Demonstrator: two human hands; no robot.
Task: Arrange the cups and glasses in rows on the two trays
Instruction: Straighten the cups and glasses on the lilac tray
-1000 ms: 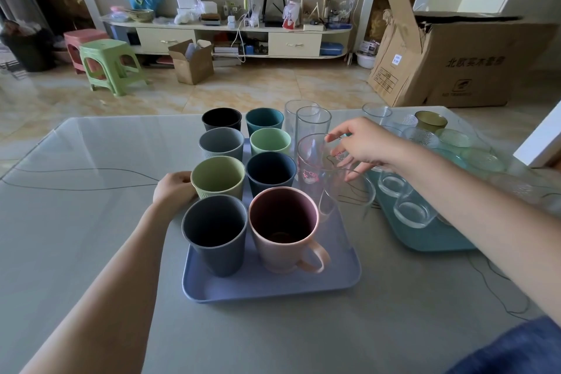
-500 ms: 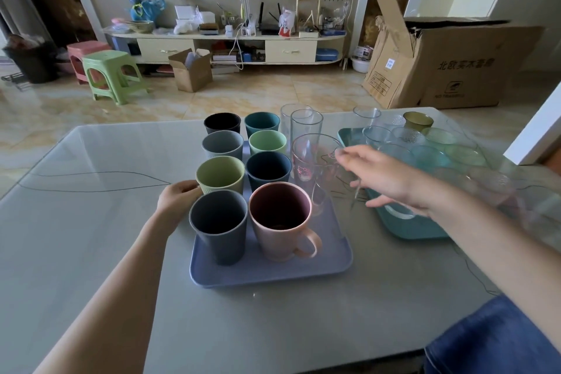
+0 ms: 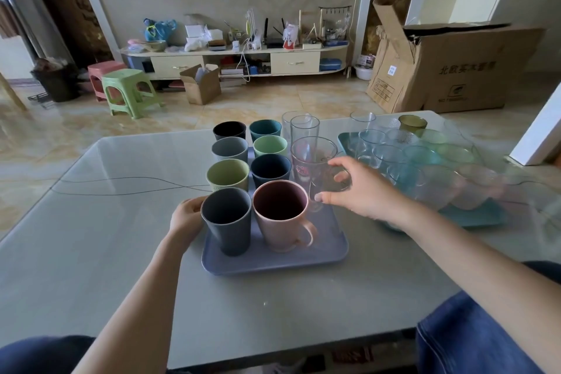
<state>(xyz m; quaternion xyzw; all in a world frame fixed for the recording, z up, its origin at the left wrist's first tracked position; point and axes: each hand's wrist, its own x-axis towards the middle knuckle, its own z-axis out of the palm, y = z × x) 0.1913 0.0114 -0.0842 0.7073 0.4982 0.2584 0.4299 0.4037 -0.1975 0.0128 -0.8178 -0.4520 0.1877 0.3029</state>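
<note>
Now right hand around clear glass

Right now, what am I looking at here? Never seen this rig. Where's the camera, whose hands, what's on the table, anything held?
There is no robot: a person wears one wide-angle camera on the head, looking forward and down, so the arms come in from the bottom edge. The left hand grips the left edge of the blue-grey tray, which holds two rows of coloured cups, a pink mug nearest, and a row of clear glasses. The right hand curls round a clear glass mug at the near end of that row. Whether it rests on the tray is unclear. A teal tray of glasses stands to the right on the table.
</note>
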